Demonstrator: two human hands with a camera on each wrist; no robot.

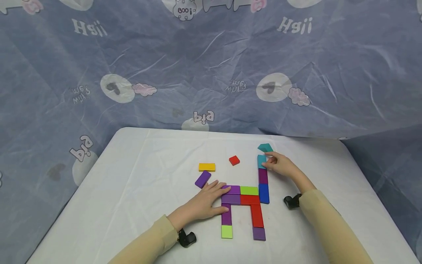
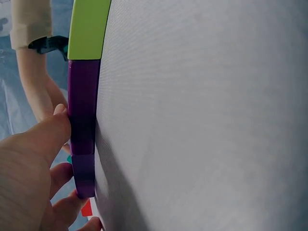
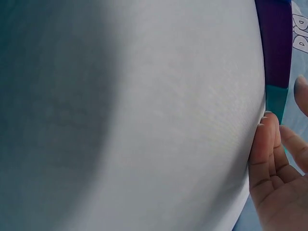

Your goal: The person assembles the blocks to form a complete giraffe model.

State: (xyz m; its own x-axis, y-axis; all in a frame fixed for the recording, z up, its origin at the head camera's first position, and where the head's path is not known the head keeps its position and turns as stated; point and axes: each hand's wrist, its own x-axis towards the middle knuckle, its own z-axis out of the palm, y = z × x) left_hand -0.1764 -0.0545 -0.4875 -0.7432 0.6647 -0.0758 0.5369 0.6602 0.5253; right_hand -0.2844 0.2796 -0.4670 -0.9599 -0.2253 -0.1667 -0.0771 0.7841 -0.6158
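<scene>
Smooth, flat, crisp-cornered blocks with a soft sheen; cannot tell wood from plastic. At the dial's centre, a two-row slab: upper purple bar [image 1: 235, 190] and lime bar [image 1: 249, 190] above lower purple bar [image 1: 231, 199] and red bar [image 1: 250, 200]. Toward seven o'clock, purple leg [image 1: 226, 217] ending in a lime block [image 1: 226, 231]; toward five, red leg [image 1: 257, 216] ending in a violet block [image 1: 259, 234]. Toward one, end to end, blue block [image 1: 264, 193], plum block [image 1: 263, 176] and teal block [image 1: 260, 161], with a slant-sided wedge [image 1: 265, 147] just beyond. Over the nine o'clock edge, left hand [image 1: 206, 201], fingers spread and unclenched, index tip on the upper purple bar, thumb against the purple leg. At one, right hand [image 1: 281, 165], fingers bent, touching the teal block; cannot tell whether pinching or merely pressing. Loose at eleven, slanted purple oblong [image 1: 202, 179] near the left hand, yellow oblong [image 1: 207, 167] farther out; at twelve, small red block [image 1: 234, 160] turned cornerwise. Beneath, white tabletop [image 1: 141, 190], matt, faintly woven close up, round-cornered at ten. Behind and to both sides, blue-grey sheet [image 1: 197, 55], thin, shiny, creased, printed with pale ovals, pink clouds and lettering, some upside down.
</scene>
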